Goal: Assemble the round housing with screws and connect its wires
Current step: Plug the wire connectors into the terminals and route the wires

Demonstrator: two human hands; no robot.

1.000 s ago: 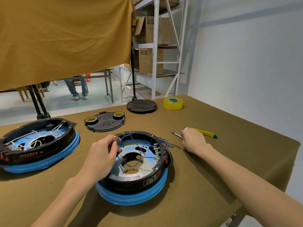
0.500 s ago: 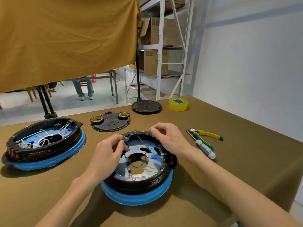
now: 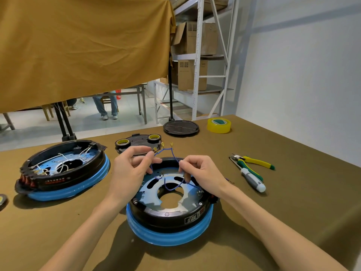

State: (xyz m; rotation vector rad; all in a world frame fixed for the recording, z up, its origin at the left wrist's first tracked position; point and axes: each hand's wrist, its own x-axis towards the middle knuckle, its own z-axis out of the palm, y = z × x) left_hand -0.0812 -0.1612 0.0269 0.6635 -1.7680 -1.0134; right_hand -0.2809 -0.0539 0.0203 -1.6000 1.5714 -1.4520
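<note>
The round housing (image 3: 170, 208) sat on the bench (image 3: 293, 202) directly below both hands, probably so the blue wires (image 3: 166, 153) could be lifted and sorted. The left hand (image 3: 129, 171) pinched wires near their brass terminals; the right hand (image 3: 201, 171) pinched another strand. It was black-walled, blue-rimmed, with a bare metal plate inside

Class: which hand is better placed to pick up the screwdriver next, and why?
Right. The screwdriver lies on the table just right of the right hand; the left hand would have to cross the housing.
</note>
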